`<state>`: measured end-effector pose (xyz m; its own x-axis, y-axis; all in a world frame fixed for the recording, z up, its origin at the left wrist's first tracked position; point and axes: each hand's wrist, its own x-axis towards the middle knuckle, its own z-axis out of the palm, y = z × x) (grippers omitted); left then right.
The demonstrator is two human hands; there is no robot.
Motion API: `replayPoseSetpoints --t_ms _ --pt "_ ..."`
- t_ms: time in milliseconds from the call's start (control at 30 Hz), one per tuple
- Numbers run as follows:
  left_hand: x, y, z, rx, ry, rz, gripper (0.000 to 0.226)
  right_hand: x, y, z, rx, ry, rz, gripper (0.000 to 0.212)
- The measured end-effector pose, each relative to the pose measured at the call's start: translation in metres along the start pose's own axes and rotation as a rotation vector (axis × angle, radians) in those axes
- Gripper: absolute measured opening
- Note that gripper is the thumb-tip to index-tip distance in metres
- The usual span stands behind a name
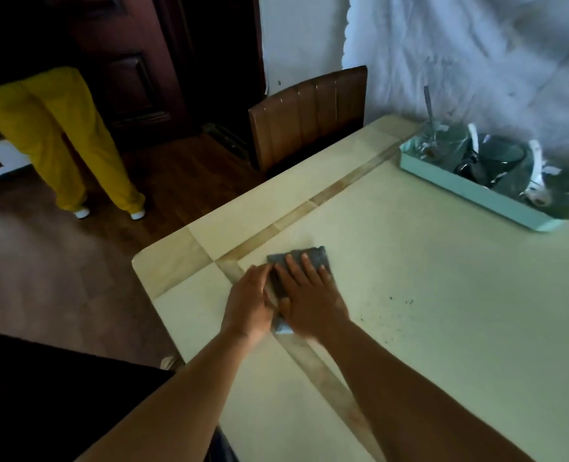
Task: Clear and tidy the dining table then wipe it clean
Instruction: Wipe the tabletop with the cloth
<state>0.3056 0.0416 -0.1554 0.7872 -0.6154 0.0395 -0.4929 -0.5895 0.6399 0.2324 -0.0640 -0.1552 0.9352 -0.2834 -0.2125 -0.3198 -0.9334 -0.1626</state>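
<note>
my left hand (248,303) and right hand (310,295) are bare, no rings or watch showing; both forearms are uncovered, no sleeves reaching into view.

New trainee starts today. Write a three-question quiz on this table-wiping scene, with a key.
1. True or false: both hands press the grey cloth flat on the table.
2. Where do the dark crumbs lie? A) right of the right hand B) under the left hand C) inside the tray
3. What sticks up from the teal tray?

Key: 1 true; 2 A; 3 a spoon.
</note>
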Motion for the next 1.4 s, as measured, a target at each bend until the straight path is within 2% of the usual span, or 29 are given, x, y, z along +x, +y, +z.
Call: replayPoseSetpoints --t_ms 133,267,533,767,1000,1167,1300,1400 --pt "-0.055 -0.01 -0.024 -0.07 0.039 -0.134 0.027 -0.039 -0.058 0.017 -0.004 -0.03 -0.074 0.059" --pt "-0.103 -0.019 -0.043 0.042 0.024 -0.19 0.038 -0.074 -0.093 0.026 0.078 -0.05 -0.105 0.06" --pt "-0.142 -0.02 -0.033 0.024 0.09 -0.191 0.022 -0.121 -0.094 0.036 0.103 -0.042 -0.162 0.059" --pt "-0.096 0.026 0.01 0.082 0.007 0.018 0.035 -0.101 -0.013 0.019 0.068 -0.007 -0.021 0.06" --pt "-0.013 0.075 0.066 0.183 -0.032 0.134 0.04 -0.055 0.073 -0.004 0.092 0.047 0.094 0.058" --pt "0.051 0.111 0.099 0.28 -0.155 0.17 0.048 -0.012 0.15 -0.024 0.089 0.104 0.174 0.058" --pt "0.076 0.117 0.117 0.26 -0.094 0.184 0.048 0.006 0.205 -0.038 0.085 0.154 0.252 0.058" --pt "0.079 0.114 0.123 0.226 -0.038 0.189 0.058 0.011 0.236 -0.043 0.12 0.192 0.338 0.056"
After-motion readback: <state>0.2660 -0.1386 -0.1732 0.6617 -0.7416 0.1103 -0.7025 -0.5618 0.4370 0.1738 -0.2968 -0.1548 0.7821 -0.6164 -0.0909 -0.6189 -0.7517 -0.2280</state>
